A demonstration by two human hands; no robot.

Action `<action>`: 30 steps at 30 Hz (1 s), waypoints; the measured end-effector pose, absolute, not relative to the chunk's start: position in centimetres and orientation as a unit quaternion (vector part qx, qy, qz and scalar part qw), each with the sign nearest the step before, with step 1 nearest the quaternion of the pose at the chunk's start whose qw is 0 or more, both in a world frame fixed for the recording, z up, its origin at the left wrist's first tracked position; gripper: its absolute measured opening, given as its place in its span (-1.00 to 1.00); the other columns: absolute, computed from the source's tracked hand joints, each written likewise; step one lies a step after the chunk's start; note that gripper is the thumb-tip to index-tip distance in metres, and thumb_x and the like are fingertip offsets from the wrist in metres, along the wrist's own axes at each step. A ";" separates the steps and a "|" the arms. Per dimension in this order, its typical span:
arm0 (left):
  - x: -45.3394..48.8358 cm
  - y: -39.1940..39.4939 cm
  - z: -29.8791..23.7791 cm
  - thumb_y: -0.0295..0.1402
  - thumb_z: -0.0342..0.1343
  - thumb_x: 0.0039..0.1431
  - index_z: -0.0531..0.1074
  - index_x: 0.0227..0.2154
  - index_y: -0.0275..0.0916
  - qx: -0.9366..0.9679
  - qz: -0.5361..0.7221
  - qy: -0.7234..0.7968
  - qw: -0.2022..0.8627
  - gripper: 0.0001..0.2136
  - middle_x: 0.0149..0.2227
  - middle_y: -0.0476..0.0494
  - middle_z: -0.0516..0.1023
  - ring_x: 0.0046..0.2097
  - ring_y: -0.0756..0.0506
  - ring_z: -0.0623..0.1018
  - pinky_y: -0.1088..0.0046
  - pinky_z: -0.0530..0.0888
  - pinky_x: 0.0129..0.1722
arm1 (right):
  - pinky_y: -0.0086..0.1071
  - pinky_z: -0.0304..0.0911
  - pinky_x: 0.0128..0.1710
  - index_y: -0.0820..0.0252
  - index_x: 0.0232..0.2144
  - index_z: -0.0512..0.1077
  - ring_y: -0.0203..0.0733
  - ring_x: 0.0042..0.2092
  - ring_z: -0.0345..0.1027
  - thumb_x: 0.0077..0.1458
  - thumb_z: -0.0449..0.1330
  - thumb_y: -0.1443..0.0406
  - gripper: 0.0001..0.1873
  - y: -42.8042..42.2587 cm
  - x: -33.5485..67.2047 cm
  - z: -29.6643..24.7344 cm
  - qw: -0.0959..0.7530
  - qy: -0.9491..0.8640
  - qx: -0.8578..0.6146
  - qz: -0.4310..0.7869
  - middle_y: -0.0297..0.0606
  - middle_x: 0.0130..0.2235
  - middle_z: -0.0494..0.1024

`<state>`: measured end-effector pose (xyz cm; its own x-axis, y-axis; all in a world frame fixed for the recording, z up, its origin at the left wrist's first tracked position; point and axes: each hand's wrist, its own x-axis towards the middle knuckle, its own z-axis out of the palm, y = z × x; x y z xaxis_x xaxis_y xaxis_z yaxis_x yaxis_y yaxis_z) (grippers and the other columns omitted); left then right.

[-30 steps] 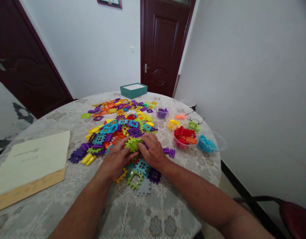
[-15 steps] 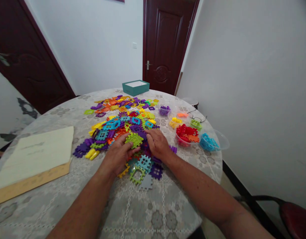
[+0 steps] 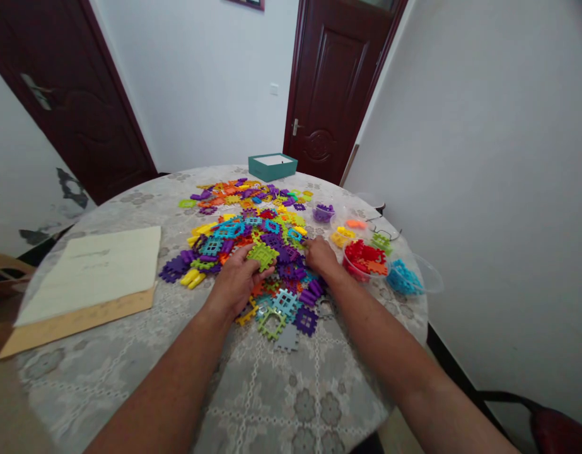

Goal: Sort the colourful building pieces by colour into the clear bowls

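My left hand (image 3: 238, 277) grips a lime green interlocking building piece (image 3: 262, 255), a notched square, between thumb and fingers over the heap. My right hand (image 3: 320, 257) is at the heap's right side, fingers curled down among the pieces; what its fingertips hold, if anything, is hidden. Around both hands lies a pile of plastic pieces, among them purple squares (image 3: 306, 320), a light blue window piece (image 3: 285, 304), a green frame piece (image 3: 272, 323) and a grey square (image 3: 287, 338).
Clear tubs at the right hold red pieces (image 3: 364, 257), blue pieces (image 3: 404, 277), yellow ones (image 3: 342, 236) and purple ones (image 3: 323, 213). Eyeglasses (image 3: 389, 233) lie behind them. A green box (image 3: 272, 168) stands at the back. A paper sheet (image 3: 96, 265) lies on the left.
My right hand has moved right, away from the left hand, to the heap's right side. My left hand still holds the lime green piece. The view has turned slightly left.
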<state>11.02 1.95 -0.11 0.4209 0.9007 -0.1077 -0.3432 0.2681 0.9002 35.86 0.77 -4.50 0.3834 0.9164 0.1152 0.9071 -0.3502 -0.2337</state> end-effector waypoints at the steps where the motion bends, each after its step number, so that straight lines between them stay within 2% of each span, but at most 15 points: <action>1: 11.0 2.0 -0.1 -0.59 0.15 0.05 0.49 -0.02 -0.26 0.425 0.429 0.329 0.726 -0.61 0.03 -0.26 0.61 -0.03 -0.16 0.68 0.29 0.69 -0.07 | -0.24 0.29 0.07 0.10 0.08 0.58 0.02 0.06 0.43 0.33 0.11 0.31 -0.64 1.0 36.0 -4.4 0.131 -0.555 -0.821 0.020 -0.01 0.01 0.50; 5: 10.8 2.4 -0.5 -0.56 0.19 0.09 0.49 -0.01 -0.26 0.411 0.438 0.332 0.727 -0.64 0.01 -0.29 0.61 -0.05 -0.17 0.68 0.29 0.70 -0.11 | -0.25 0.30 0.03 0.16 -0.03 0.60 0.00 0.00 0.43 0.28 0.19 0.27 -0.73 1.1 36.7 -4.6 0.156 -0.567 -0.808 0.026 -0.03 -0.01 0.47; 10: 10.7 2.7 -0.7 -0.54 0.24 0.07 0.50 -0.05 -0.24 0.388 0.444 0.315 0.744 -0.65 -0.03 -0.27 0.61 -0.05 -0.16 0.67 0.25 0.70 -0.08 | -0.31 0.23 0.15 0.20 -0.14 0.57 -0.09 0.09 0.37 0.28 0.17 0.30 -0.81 0.1 37.5 -4.8 0.208 -0.610 -0.764 0.043 -0.12 -0.05 0.50; 12: 10.7 2.7 -0.7 -0.53 0.27 0.07 0.50 -0.06 -0.23 0.383 0.447 0.316 0.744 -0.66 -0.03 -0.26 0.61 -0.06 -0.15 0.66 0.23 0.70 -0.06 | -0.32 0.25 0.14 0.18 -0.18 0.54 -0.13 0.06 0.37 0.28 0.15 0.28 -0.82 -0.3 37.9 -4.4 0.239 -0.623 -0.742 0.058 -0.20 -0.10 0.52; 16: 10.6 2.5 -0.4 -0.48 0.30 0.09 0.49 -0.09 -0.24 0.385 0.436 0.313 0.751 -0.71 -0.04 -0.24 0.62 -0.09 -0.13 0.67 0.26 0.70 -0.08 | -0.24 0.35 0.01 0.14 -0.20 0.47 -0.14 -0.12 0.41 0.30 0.11 0.20 -0.82 -0.9 37.1 -3.1 0.399 -0.621 -0.662 0.131 -0.28 -0.17 0.54; 19: 10.5 2.4 -0.1 -0.42 0.34 0.11 0.49 -0.08 -0.23 0.391 0.422 0.314 0.755 -0.69 -0.03 -0.23 0.62 -0.08 -0.12 0.66 0.31 0.69 -0.11 | -0.14 0.31 0.15 0.10 -0.17 0.46 -0.10 0.04 0.42 0.32 0.13 0.19 -0.84 -1.4 34.2 -1.8 0.487 -0.644 -0.579 0.109 -0.19 0.03 0.53; 21: 10.5 2.3 -0.1 -0.36 0.36 0.12 0.51 -0.06 -0.22 0.405 0.417 0.307 0.754 -0.68 -0.01 -0.23 0.61 -0.07 -0.11 0.64 0.34 0.68 -0.12 | -0.08 0.21 0.29 0.08 -0.13 0.48 -0.07 0.22 0.34 0.34 0.15 0.23 -0.87 -1.8 31.6 -1.3 0.493 -0.681 -0.537 0.068 -0.13 0.15 0.49; 22: 10.6 2.2 -0.1 -0.34 0.37 0.13 0.52 -0.06 -0.23 0.415 0.415 0.300 0.753 -0.68 0.00 -0.23 0.60 -0.06 -0.11 0.63 0.37 0.67 -0.13 | -0.07 0.20 0.31 0.08 -0.11 0.49 -0.07 0.25 0.32 0.34 0.16 0.26 -0.87 -2.0 30.3 -1.2 0.487 -0.700 -0.519 0.054 -0.12 0.17 0.48; 26: 10.7 2.1 -0.5 -0.36 0.37 0.09 0.54 -0.08 -0.23 0.442 0.414 0.282 0.744 -0.69 -0.01 -0.20 0.60 -0.04 -0.09 0.61 0.44 0.64 -0.13 | -0.07 0.26 0.29 0.07 -0.01 0.50 -0.07 0.26 0.34 0.31 0.20 0.33 -0.78 -2.4 27.0 -1.4 0.461 -0.758 -0.460 0.031 -0.08 0.20 0.47; 30: 10.7 2.3 -0.6 -0.47 0.32 0.03 0.53 -0.14 -0.22 0.414 0.430 0.295 0.746 -0.71 -0.04 -0.20 0.63 -0.05 -0.14 0.64 0.30 0.65 -0.05 | -0.09 0.29 0.28 0.06 0.07 0.48 -0.09 0.24 0.37 0.33 0.13 0.36 -0.69 -1.7 28.8 -2.2 0.502 -0.716 -0.486 -0.004 -0.11 0.17 0.52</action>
<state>10.69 2.32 -0.64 0.4556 0.8862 -0.0846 -0.3971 0.2874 0.8716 28.77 -1.66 -2.22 -0.0244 0.6909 0.7225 0.6996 0.5281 -0.4813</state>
